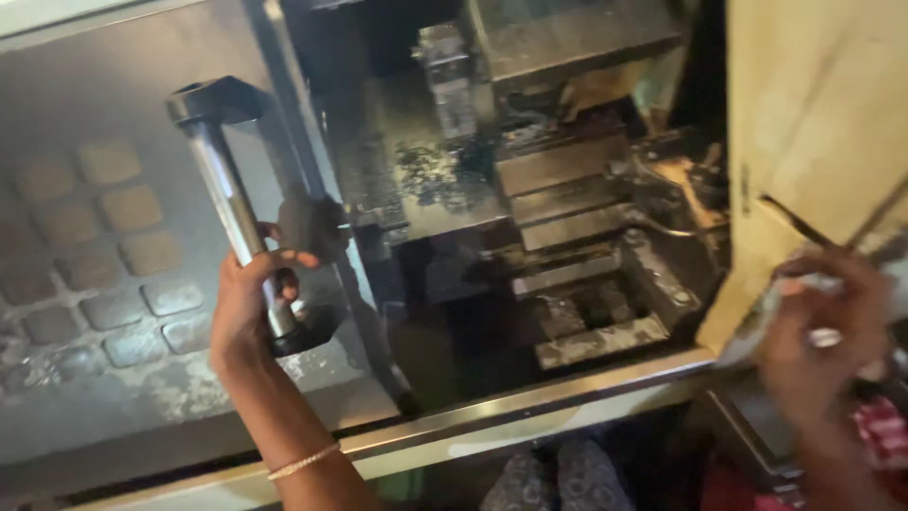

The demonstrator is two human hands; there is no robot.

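One left hand grips one door handle; one right hand holds cloth.

Machine interior: dark, grimy metal machine chamber with stepped steel blocks and oily residue.
Right wall: scuffed cream-yellow metal panel.
Front edge: pale bright steel sill.
Light: dim and warm, with dull glints on metal.
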